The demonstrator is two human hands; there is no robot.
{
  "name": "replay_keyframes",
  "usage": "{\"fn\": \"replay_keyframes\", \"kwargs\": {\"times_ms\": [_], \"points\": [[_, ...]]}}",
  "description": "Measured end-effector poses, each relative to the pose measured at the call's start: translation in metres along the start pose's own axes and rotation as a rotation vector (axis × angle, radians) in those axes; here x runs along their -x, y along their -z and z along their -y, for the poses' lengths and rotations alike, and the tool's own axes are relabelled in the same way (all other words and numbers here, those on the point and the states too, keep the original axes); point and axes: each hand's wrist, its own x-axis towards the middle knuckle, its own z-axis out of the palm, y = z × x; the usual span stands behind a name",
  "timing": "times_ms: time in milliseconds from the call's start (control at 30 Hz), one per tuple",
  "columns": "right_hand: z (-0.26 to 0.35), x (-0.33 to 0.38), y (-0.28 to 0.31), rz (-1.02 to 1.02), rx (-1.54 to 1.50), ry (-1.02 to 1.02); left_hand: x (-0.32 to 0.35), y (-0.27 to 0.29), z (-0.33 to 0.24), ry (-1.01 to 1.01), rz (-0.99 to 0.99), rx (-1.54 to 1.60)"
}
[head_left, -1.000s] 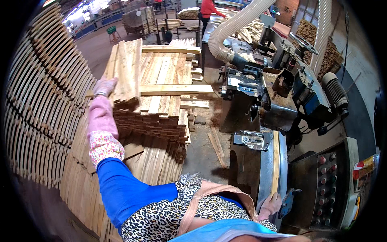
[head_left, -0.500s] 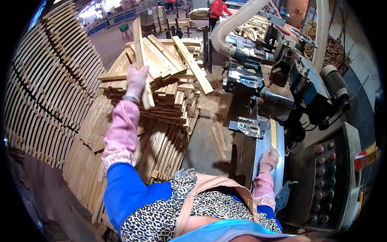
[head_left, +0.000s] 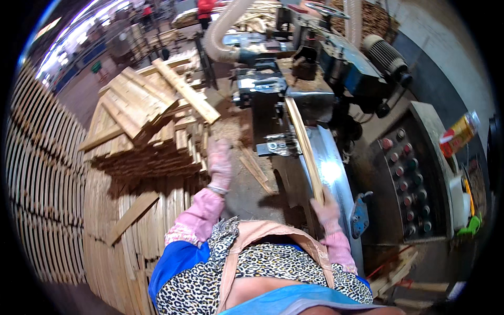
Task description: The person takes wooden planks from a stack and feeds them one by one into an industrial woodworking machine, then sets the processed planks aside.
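My right hand, in a pale glove, is closed around the near end of a long wooden strip. The strip lies along the metal bed of a woodworking machine, its far end at the machine's head. My left hand, gloved too, is beside the right edge of a stack of wooden boards. Its fingers look stretched out and nothing shows in them, though motion blurs them. A loose board sticks out over the stack's near right corner.
A control panel with several buttons stands at the right, a bottle on its edge. Tall stacks of slats line the left. Wood offcuts lie on the floor. A person in red is far off.
My left hand has come down and nearer from above the stack, without the board it held. My right hand now grips a longer strip. The view has turned to the right.
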Motion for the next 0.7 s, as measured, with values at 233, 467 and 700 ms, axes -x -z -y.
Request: {"fn": "replay_keyframes", "kwargs": {"times_ms": [233, 467, 700], "points": [[-0.071, 0.054, 0.031, -0.202, 0.774, -0.021, -0.046, -0.041, -0.073, 0.416, -0.163, 0.222], [-0.021, -0.184, -0.052, -0.114, 0.787, -0.157, -0.094, -0.05, -0.086, 0.424, -0.09, 0.309], [0.191, -0.179, -0.12, 0.606, -0.875, 0.033, -0.001, -0.077, -0.055, 0.123, 0.428, -0.989]]}}
